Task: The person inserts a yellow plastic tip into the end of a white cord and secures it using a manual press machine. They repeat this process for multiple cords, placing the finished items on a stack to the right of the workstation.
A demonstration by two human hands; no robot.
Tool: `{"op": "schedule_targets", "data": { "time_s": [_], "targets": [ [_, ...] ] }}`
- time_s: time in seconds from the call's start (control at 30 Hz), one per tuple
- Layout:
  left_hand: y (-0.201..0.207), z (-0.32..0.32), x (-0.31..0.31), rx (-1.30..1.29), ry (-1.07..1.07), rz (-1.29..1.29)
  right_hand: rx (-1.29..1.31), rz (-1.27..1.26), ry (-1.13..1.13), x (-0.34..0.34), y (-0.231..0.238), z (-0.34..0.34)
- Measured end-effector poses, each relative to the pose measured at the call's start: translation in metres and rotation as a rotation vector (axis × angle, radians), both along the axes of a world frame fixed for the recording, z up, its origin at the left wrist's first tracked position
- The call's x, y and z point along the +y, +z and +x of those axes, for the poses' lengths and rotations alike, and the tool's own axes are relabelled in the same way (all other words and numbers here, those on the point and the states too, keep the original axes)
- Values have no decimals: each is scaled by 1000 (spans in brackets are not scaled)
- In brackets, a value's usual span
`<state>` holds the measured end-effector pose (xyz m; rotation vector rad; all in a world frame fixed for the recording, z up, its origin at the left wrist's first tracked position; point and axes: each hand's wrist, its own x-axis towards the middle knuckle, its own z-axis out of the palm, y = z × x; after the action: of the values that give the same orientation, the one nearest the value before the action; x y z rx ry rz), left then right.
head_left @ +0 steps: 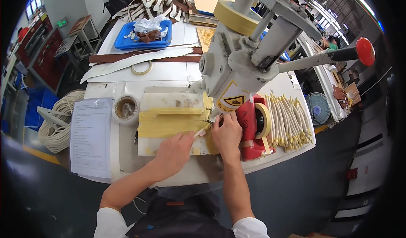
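My left hand (174, 152) is closed at the front right of a white board, its fingertips pinching a short white cord (200, 132). The cord points toward the foot of a grey hand press (230, 60). Close by it, my right hand (227, 133) has its fingers curled under the press head; what they grip is hidden. Yellow tape (169, 126) covers much of the white board (148, 147). A raised yellow strip crosses the tape and ends at the press.
Right of my right hand stands a red tape dispenser (248, 128), beside a row of white cords with yellow ends (287, 121). A tape roll (126, 109), a printed sheet (90, 136) and coiled rope (59, 126) lie left. Behind are a blue tray (120, 41) and a red-knobbed lever (365, 52).
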<state>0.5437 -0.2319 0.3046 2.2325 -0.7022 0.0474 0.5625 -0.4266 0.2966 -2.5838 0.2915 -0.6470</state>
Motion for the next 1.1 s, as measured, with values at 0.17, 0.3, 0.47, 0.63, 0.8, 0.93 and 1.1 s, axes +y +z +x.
{"op": "schedule_targets", "data": {
  "time_s": [0.17, 0.3, 0.47, 0.63, 0.8, 0.93, 1.1],
  "targets": [
    [6, 6, 2, -41, -61, -73, 52, -13, -6, -1, 3, -1],
    [-9, 13, 1, -230, -117, -22, 69, -15, -1, -1, 2, -2],
    [-9, 16, 3, -311, -194, 165, 99, -5, 14, 1, 4, -2],
    [-3, 15, 2, -400, -244, 261, 93, -25, -4, 0, 2, -4],
    [-5, 19, 2, -410, -232, 184, 138, -44, -23, 2, 5, -3],
    [-10, 22, 3, -358, -235, 211, 161, -60, -34, 3, 5, -2],
    [-9, 24, 0, -384, -189, 144, 10, -80, -40, 4, 0, -1]
  ]
}}
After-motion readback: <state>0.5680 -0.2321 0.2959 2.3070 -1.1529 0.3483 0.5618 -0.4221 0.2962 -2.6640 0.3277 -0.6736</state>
